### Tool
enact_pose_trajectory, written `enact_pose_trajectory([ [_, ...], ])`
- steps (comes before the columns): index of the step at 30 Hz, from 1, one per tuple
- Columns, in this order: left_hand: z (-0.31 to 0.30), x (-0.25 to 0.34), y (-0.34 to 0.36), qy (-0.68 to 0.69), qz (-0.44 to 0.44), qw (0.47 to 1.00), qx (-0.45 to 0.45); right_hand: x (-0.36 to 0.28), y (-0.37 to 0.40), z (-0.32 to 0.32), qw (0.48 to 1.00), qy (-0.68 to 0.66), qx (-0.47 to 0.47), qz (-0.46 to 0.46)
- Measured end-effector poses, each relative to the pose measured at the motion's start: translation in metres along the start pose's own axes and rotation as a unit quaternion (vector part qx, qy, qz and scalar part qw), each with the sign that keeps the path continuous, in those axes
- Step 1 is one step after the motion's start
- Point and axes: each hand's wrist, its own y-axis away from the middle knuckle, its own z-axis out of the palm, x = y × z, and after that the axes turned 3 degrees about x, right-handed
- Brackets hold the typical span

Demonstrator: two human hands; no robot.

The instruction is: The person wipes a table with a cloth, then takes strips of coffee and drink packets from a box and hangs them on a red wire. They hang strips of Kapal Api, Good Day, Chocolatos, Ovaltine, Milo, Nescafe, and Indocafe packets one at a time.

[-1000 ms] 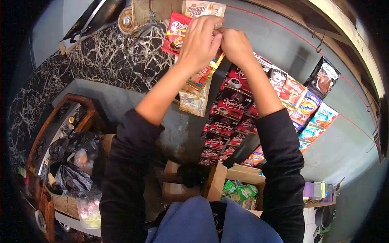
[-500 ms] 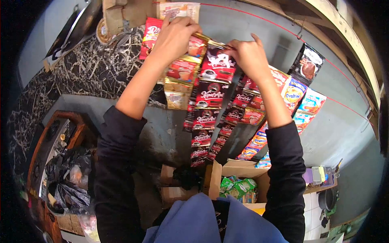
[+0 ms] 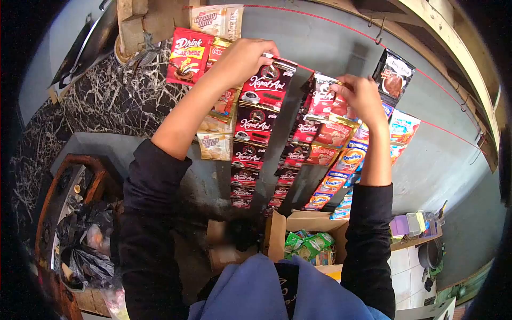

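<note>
My left hand (image 3: pixel 246 61) pinches the top edge of a long strip of dark red Kapal Api coffee sachets (image 3: pixel 255 120), which hangs down from the red cord. To its right, my right hand (image 3: pixel 360 93) is closed at the top of a second Kapal Api strip (image 3: pixel 306 129), its uppermost sachet tilted. Brown Good Day sachets (image 3: pixel 336 133) hang close beside that second strip, under my right hand. Partly behind my left forearm are a red Beng-Beng drink sachet (image 3: pixel 188 56) and cream Creamy Latte sachets (image 3: pixel 216 146).
The red cord (image 3: pixel 333 25) runs along the grey wall, with metal hooks (image 3: pixel 380 32) near it. Ovaltine sachets (image 3: pixel 334 182) and a black chocolate sachet (image 3: pixel 396 77) hang at right. Below stands an open cardboard box (image 3: pixel 309 220) with green packets (image 3: pixel 309 245).
My hands have moved apart. The Kapal Api strip at my left hand has shifted left and hangs straighter; my right hand has moved right and down to the second strip.
</note>
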Motion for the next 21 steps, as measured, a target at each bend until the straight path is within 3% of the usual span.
enact_pose_trajectory([
  [1, -0.001, 0.002, -0.001, 0.0, -0.014, 1.0, -0.009, 0.005, 0.0, 0.004, 0.998, 0.052, 0.025, -0.035],
  [5, 0.0, 0.004, -0.001, 0.002, -0.061, 0.998, -0.027, 0.002, -0.002, 0.015, 0.998, 0.019, 0.052, -0.04],
  [6, -0.003, 0.008, -0.002, -0.007, -0.118, 0.991, -0.069, -0.001, -0.005, 0.019, 0.997, 0.019, 0.059, -0.044],
  [7, -0.001, 0.01, -0.001, -0.006, -0.118, 0.991, -0.069, -0.005, -0.006, 0.023, 0.997, 0.018, 0.065, -0.048],
  [9, 0.005, 0.018, -0.001, -0.095, 0.003, 0.995, 0.029, -0.011, -0.008, 0.028, 0.992, 0.033, 0.095, -0.071],
  [11, 0.017, 0.038, -0.005, -0.136, -0.009, 0.99, 0.041, -0.012, -0.011, 0.034, 0.983, 0.058, 0.139, -0.104],
  [13, 0.034, 0.049, -0.008, -0.113, 0.036, 0.992, 0.031, -0.016, -0.009, 0.034, 0.989, 0.055, 0.107, -0.084],
  [15, 0.046, 0.052, -0.008, -0.084, -0.002, 0.996, 0.007, -0.016, -0.007, 0.033, 0.996, 0.028, 0.064, -0.053],
  [17, 0.048, 0.049, -0.01, -0.115, -0.007, 0.993, -0.006, -0.016, 0.006, 0.022, 0.995, 0.035, 0.08, -0.051],
  [19, 0.049, 0.049, -0.009, -0.12, -0.008, 0.993, -0.001, -0.001, 0.023, 0.006, 0.973, 0.028, 0.222, -0.052],
  [21, 0.05, 0.048, -0.007, -0.133, -0.007, 0.991, 0.005, 0.022, 0.051, -0.007, 0.972, 0.0, 0.223, 0.077],
])
